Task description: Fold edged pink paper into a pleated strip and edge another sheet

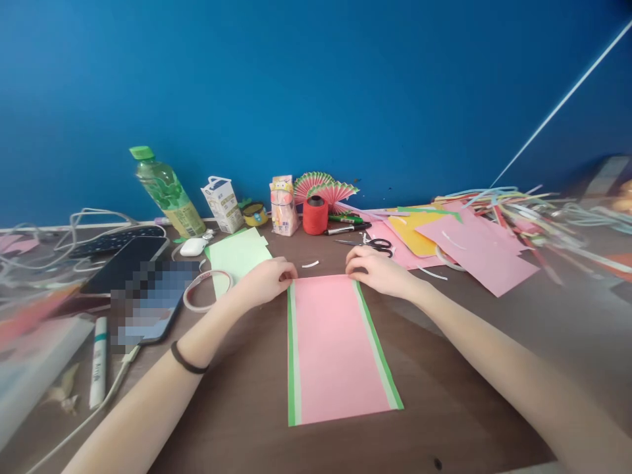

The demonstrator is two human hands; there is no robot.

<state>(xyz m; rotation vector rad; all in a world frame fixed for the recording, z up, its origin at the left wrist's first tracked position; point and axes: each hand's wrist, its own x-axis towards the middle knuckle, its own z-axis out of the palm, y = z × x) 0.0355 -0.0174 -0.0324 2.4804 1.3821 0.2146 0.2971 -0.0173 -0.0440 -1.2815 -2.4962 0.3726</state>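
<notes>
Two hands at paper's far edge

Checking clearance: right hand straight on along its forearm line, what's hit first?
The right hand would probably meet the black-handled scissors, just beyond it; depth is unclear, so it might pass above them.

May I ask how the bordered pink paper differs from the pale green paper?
The bordered pink paper has two green-striped edges; the pale green paper looks plain. The pink paper shows almost whole; the left hand hides part of the green paper. Both rest on the table.
</notes>
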